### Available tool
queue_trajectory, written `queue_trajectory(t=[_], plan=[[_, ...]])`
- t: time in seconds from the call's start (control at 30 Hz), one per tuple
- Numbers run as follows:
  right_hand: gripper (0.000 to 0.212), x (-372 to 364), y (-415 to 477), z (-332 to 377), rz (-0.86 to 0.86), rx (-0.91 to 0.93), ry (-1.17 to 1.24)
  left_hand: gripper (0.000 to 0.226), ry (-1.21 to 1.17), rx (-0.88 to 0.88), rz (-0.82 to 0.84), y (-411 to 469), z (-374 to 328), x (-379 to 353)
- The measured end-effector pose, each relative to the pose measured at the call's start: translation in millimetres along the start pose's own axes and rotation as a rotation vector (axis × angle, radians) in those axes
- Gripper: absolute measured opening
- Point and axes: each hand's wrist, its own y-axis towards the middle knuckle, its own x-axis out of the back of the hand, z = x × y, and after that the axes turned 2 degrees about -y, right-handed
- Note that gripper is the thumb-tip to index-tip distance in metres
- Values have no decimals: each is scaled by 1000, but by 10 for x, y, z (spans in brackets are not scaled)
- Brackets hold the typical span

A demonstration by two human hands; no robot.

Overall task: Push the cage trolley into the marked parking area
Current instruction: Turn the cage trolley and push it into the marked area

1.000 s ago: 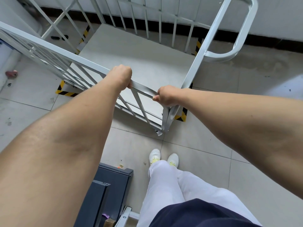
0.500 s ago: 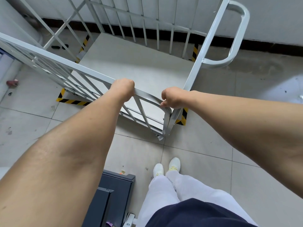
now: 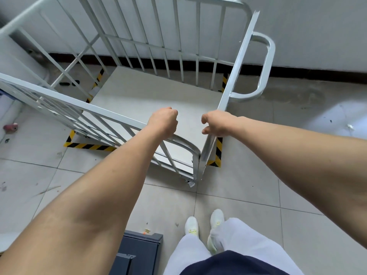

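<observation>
Head view, looking down past both bare forearms. The cage trolley [image 3: 151, 100] stands on a tiled floor [image 3: 248, 197] against a pale wall [image 3: 307, 26] with a dark skirting strip [image 3: 317, 76].

Left hand [image 3: 163, 122]: closed in a fist over the top rail of the trolley's near barred side [image 3: 59, 104], gripping it close to where the rail curves down to the corner.

Right hand [image 3: 215, 124]: fingers curled, thumb and fingertips slightly parted, at the upright corner post [image 3: 236, 72] of the right side. Contact with the post appears loose; whether it actually grips cannot be told from this angle.

The two hands are near each other, either side of the trolley's near-right corner.

Trolley position: its flat grey deck sits inside the marked parking area. Yellow-and-black hazard tape [image 3: 89, 145] shows at the near-left corner, the near-right corner and along the far side by the wall, all just outside the deck edges. The far barred side stands close to the wall. A rounded tube handle [image 3: 266, 64] projects from the right side.

Other items: white shoes [image 3: 191, 225] and pale trousers [image 3: 228, 249] at lower centre, standing well back from the trolley. A dark grey metal box [image 3: 139, 253] on the floor at the bottom edge. A small pink object [image 3: 11, 127] on the floor at far left.
</observation>
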Motion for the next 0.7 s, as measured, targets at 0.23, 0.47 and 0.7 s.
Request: queue_trajectory(t=[0.23, 0.47, 0.7], plan=[[42, 167, 176, -543, -78, 96, -194, 45, -109, 53, 73, 48, -594, -85], [42, 431, 274, -1463, -146, 257, -252, 41, -149, 199, 12, 266, -1494, -25], [42, 664, 372, -2219, -156, 336, -322, 42, -159, 396, -54, 488, -2257, -63]])
